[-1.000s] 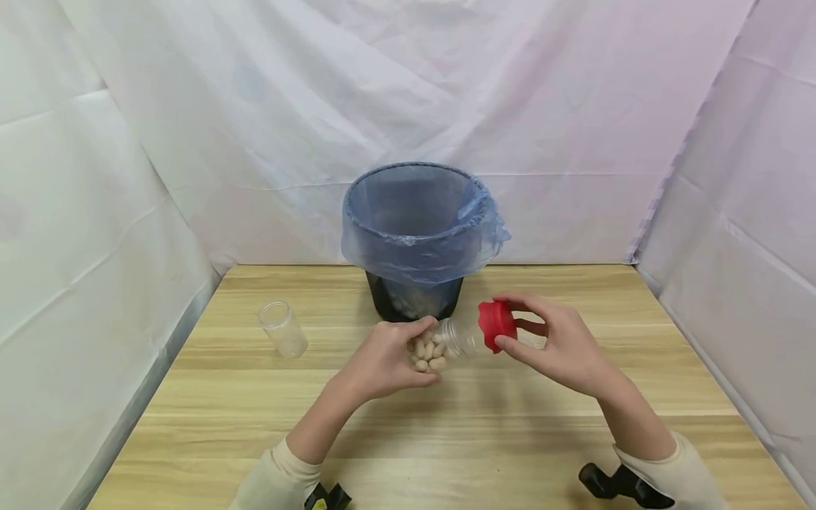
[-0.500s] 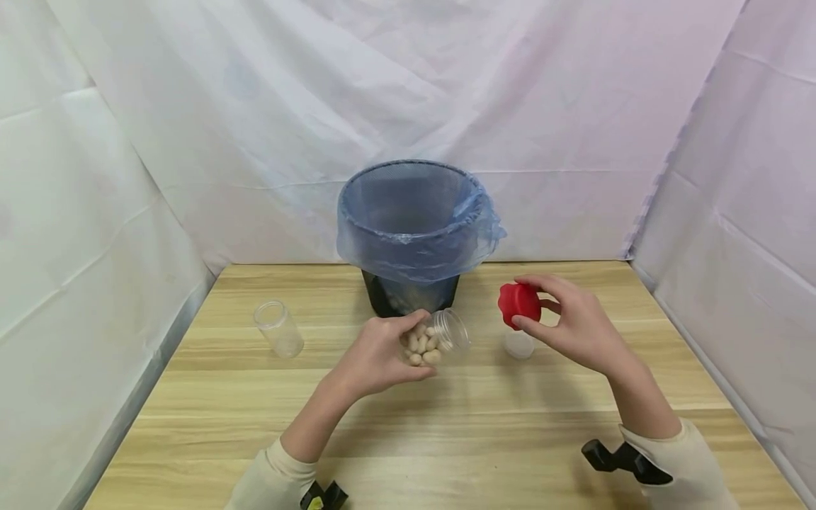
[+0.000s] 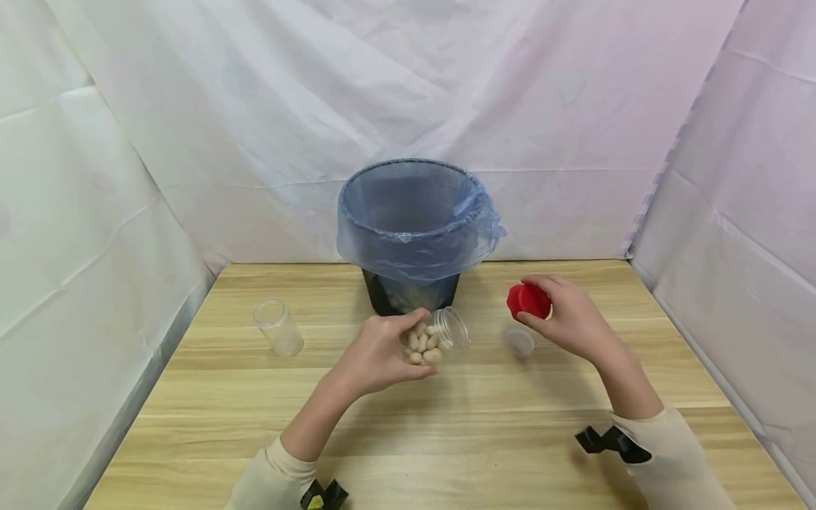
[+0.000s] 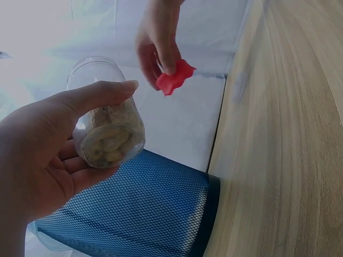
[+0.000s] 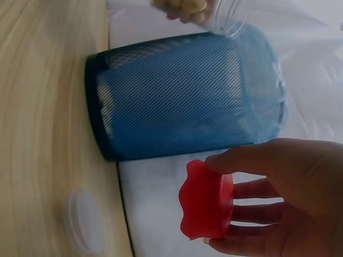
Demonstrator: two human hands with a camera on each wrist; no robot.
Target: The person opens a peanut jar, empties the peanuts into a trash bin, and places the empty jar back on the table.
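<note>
My left hand point(image 3: 382, 354) grips a clear plastic jar point(image 3: 451, 329), thumb on one side and fingers curled round the other. The jar is tilted above the table, its uncovered threaded mouth facing right. Several peanuts point(image 3: 422, 343) lie inside it. To the right, my right hand point(image 3: 570, 315) pinches a red scalloped lid point(image 3: 529, 302) between thumb and fingers, well apart from the jar. The right wrist view shows the lid point(image 5: 206, 201) from the side. Below that hand, a small whitish round cap point(image 3: 520, 341) sits on the table.
A black mesh bin point(image 3: 414, 294) lined with a blue plastic bag point(image 3: 408, 255) stands at the back middle, just behind the jar. A second clear jar point(image 3: 280, 329) stands at left on the wooden table point(image 3: 446, 439). White cloth point(image 3: 287, 106) encloses the back and sides.
My right hand has moved right and slightly back with the red lid, away from the jar's mouth. The whitish cap below it has come into plain view. My left hand has barely moved.
</note>
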